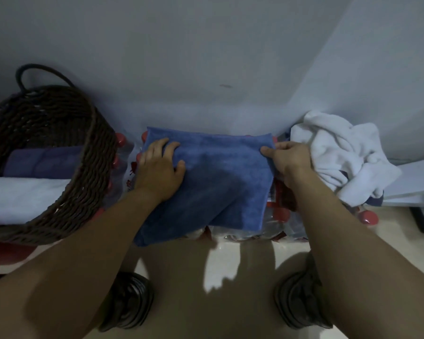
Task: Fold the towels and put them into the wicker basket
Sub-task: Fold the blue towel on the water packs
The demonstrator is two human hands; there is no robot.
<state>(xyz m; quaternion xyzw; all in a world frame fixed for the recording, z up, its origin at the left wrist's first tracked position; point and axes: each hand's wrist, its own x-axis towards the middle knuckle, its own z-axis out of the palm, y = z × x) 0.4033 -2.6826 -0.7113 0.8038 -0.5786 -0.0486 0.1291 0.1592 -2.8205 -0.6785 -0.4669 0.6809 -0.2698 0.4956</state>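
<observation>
We press our left hand (160, 165), fingers spread flat, onto one blue terry towel (213, 177); our right hand (288, 159) pinches its right edge. Left of the left hand, one dark wicker basket (66, 140) holds two folded towels (30, 182). Right of the right hand lies one crumpled white towel (340, 155).

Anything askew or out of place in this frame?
The blue towel is folded unevenly: its lower left layer slants out and overhangs the front edge of the bottle packs used as a work surface. A crumpled white pile waits at right. Nothing looks spilled or damaged.
</observation>
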